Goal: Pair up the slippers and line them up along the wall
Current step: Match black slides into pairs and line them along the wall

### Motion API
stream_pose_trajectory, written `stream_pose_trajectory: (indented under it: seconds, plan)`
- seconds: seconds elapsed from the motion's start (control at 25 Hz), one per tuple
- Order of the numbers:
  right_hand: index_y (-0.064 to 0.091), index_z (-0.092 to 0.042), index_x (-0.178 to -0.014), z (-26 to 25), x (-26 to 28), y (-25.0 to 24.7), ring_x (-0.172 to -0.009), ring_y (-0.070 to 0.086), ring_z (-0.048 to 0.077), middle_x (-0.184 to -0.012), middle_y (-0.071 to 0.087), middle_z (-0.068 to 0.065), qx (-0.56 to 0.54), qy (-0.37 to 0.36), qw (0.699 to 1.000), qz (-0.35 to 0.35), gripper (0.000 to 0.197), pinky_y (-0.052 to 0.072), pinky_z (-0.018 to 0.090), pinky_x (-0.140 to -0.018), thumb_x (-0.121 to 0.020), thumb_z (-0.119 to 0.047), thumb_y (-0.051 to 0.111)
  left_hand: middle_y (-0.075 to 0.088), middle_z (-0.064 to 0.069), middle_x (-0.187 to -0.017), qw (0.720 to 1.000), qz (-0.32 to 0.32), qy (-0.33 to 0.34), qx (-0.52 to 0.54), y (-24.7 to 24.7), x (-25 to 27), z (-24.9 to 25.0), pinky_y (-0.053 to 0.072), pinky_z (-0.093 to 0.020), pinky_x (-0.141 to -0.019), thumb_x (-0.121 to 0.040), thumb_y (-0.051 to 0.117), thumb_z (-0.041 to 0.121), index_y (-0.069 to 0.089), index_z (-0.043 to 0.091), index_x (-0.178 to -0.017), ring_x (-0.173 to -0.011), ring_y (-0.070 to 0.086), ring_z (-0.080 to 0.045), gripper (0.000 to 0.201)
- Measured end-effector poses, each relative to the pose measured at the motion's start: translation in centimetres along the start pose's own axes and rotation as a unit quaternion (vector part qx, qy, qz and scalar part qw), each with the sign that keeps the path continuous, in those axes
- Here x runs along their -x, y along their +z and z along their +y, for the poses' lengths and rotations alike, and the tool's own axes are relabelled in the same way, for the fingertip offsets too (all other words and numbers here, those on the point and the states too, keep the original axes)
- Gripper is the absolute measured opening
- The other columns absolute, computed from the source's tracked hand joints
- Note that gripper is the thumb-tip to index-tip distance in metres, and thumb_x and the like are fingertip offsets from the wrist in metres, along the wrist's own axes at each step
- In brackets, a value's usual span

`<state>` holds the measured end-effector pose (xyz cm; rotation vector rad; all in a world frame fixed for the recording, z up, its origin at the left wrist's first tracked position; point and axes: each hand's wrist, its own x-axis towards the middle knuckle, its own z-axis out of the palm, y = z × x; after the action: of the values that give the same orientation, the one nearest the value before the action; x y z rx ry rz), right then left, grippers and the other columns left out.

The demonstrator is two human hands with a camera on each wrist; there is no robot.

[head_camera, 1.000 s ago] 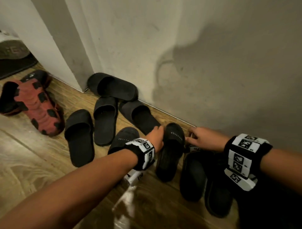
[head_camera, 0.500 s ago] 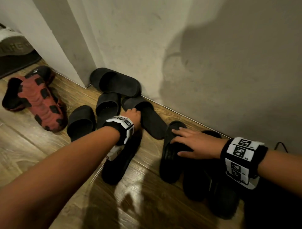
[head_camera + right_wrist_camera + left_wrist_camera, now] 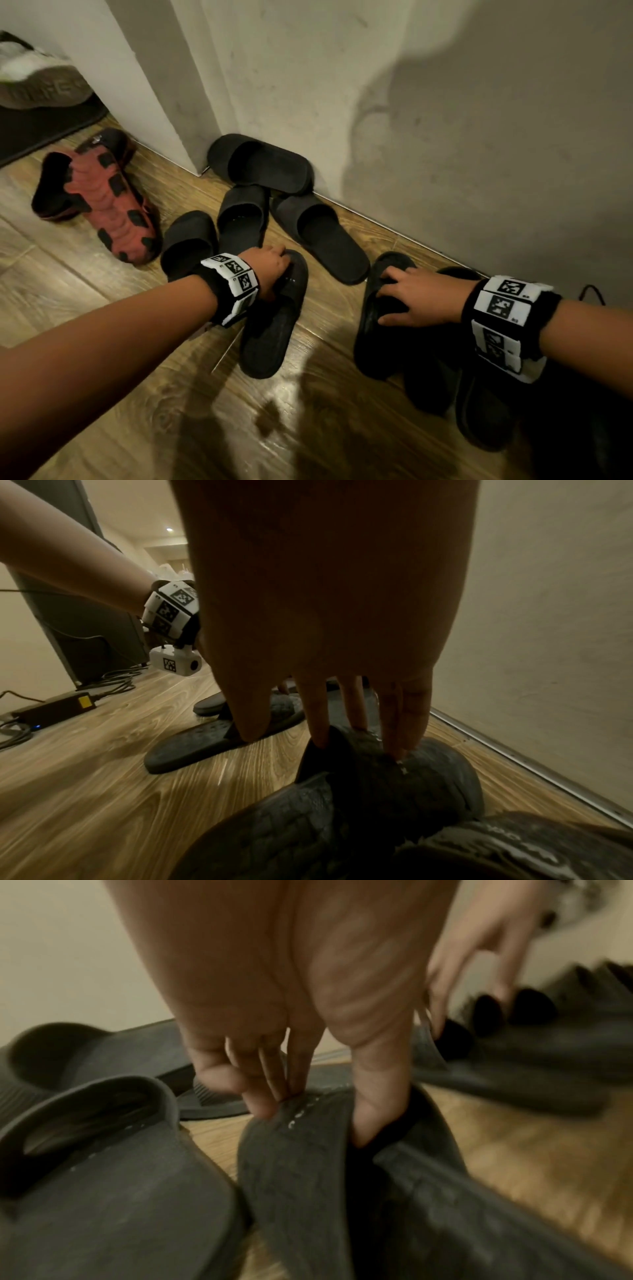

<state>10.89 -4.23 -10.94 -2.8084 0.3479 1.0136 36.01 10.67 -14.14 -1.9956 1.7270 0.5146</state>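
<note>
Several black slippers lie on the wooden floor by the grey wall (image 3: 445, 137). My left hand (image 3: 274, 267) pinches the strap of one black slipper (image 3: 270, 335). In the left wrist view the thumb sits under that strap and the fingers (image 3: 267, 1107) lie on top of the slipper (image 3: 308, 1191). My right hand (image 3: 411, 301) lies with straight, spread fingers on the strap of another black slipper (image 3: 373, 329) close to the wall. The right wrist view shows its fingertips (image 3: 400, 748) resting on that slipper (image 3: 394, 791). Two more black slippers (image 3: 431, 383) lie partly hidden under my right wrist.
Four black slippers (image 3: 318, 233) lie loosely by the wall corner, one (image 3: 260, 164) against the wall. A red and black shoe (image 3: 99, 202) lies to the left, with a dark mat (image 3: 44, 130) beyond it. A power adapter (image 3: 51, 710) and cables lie on the floor.
My left hand has pulled its slipper leftward, away from the one beside it. My right hand has shifted from beside that slipper's toe to lie flat on its strap.
</note>
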Motion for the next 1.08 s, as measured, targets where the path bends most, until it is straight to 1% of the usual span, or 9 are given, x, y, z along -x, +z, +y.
stream_pose_trajectory:
  seconds: [0.12, 0.24, 0.36, 0.48, 0.6, 0.68, 0.84, 1.0, 1.08]
  plan:
    - [0.043, -0.020, -0.142, -0.5, -0.4, -0.3, -0.130, 0.045, 0.034, -0.157, 0.024, 0.006, -0.045, 0.002, 0.999, -0.020, 0.073, 0.037, 0.041, -0.110, -0.086, -0.067, 0.047, 0.040, -0.014, -0.133, 0.996, -0.002, -0.008, 0.084, -1.6, 0.7, -1.0, 0.050, -0.038, -0.089, -0.065, 0.081, 0.033, 0.039, 0.008, -0.137, -0.110, 0.060, -0.035, 0.087]
    - [0.033, -0.018, -0.148, -1.4, -1.1, -0.5, -0.139, 0.033, 0.034, -0.162, 0.013, 0.006, -0.068, -0.021, 0.997, -0.013, 0.080, 0.030, 0.041, -0.116, -0.086, -0.065, 0.049, 0.038, -0.013, -0.131, 0.989, 0.036, -0.016, 0.141, -3.5, 1.7, -2.3, 0.051, -0.040, -0.095, -0.061, 0.083, 0.031, 0.038, 0.012, -0.139, -0.112, 0.058, -0.035, 0.092]
    - [0.022, -0.017, -0.152, -3.5, -2.1, -0.7, -0.143, 0.025, 0.033, -0.162, 0.011, 0.011, -0.060, -0.069, 0.996, 0.010, 0.083, 0.024, 0.040, -0.118, -0.088, -0.062, 0.050, 0.038, -0.011, -0.127, 0.984, 0.058, -0.015, 0.170, -5.0, 2.3, -3.2, 0.048, -0.043, -0.099, -0.062, 0.083, 0.030, 0.040, 0.015, -0.137, -0.113, 0.056, -0.035, 0.088]
    - [0.037, -0.010, -0.145, -5.4, -2.9, -0.9, -0.135, 0.037, 0.035, -0.158, 0.022, 0.012, -0.019, -0.087, 0.996, 0.024, 0.074, 0.033, 0.043, -0.112, -0.090, -0.059, 0.048, 0.038, -0.010, -0.128, 0.981, 0.076, -0.012, 0.178, -6.0, 2.2, -2.9, 0.048, -0.041, -0.100, -0.064, 0.082, 0.030, 0.040, 0.017, -0.138, -0.112, 0.056, -0.033, 0.086]
    - [0.059, -0.004, -0.123, -4.9, -2.1, -0.8, -0.115, 0.051, 0.035, -0.153, 0.034, 0.007, 0.046, -0.067, 0.996, 0.035, 0.065, 0.043, 0.043, -0.097, -0.091, -0.059, 0.044, 0.036, -0.011, -0.132, 0.979, 0.088, 0.009, 0.184, -6.9, 1.4, -1.3, 0.046, -0.035, -0.101, -0.065, 0.082, 0.028, 0.039, 0.015, -0.139, -0.114, 0.055, -0.032, 0.086]
    - [0.061, -0.002, -0.119, -3.6, -1.1, 0.0, -0.113, 0.050, 0.034, -0.154, 0.031, 0.006, 0.079, -0.045, 0.996, 0.026, 0.067, 0.045, 0.044, -0.095, -0.090, -0.060, 0.045, 0.037, -0.013, -0.132, 0.977, 0.102, 0.025, 0.183, -7.6, 0.3, 0.2, 0.047, -0.037, -0.100, -0.066, 0.081, 0.027, 0.040, 0.013, -0.139, -0.113, 0.056, -0.034, 0.085]
    - [0.056, -0.003, -0.127, -1.3, 0.7, 1.6, -0.116, 0.044, 0.031, -0.156, 0.022, 0.005, 0.104, -0.014, 0.994, 0.030, 0.072, 0.045, 0.044, -0.096, -0.087, -0.062, 0.047, 0.041, -0.016, -0.130, 0.975, 0.122, 0.051, 0.180, -9.0, -3.2, 4.1, 0.049, -0.042, -0.096, -0.067, 0.079, 0.027, 0.045, 0.009, -0.134, -0.110, 0.058, -0.038, 0.077]
    - [0.059, -0.004, -0.123, -0.8, 0.6, 1.9, -0.113, 0.044, 0.030, -0.152, 0.027, 0.004, 0.083, -0.011, 0.996, 0.038, 0.069, 0.043, 0.043, -0.094, -0.088, -0.061, 0.047, 0.042, -0.019, -0.132, 0.980, 0.073, 0.073, 0.167, -8.4, -6.9, 6.7, 0.047, -0.041, -0.100, -0.077, 0.070, 0.019, 0.047, 0.007, -0.131, -0.111, 0.059, -0.040, 0.060]
    - [0.060, -0.003, -0.122, -0.6, 0.4, 1.9, -0.113, 0.044, 0.031, -0.152, 0.026, 0.002, 0.067, -0.005, 0.997, 0.036, 0.068, 0.043, 0.043, -0.093, -0.088, -0.061, 0.047, 0.045, -0.022, -0.135, 0.983, 0.058, 0.074, 0.158, -7.3, -8.1, 7.0, 0.043, -0.039, -0.101, -0.084, 0.063, 0.016, 0.043, 0.007, -0.136, -0.116, 0.057, -0.040, 0.057]
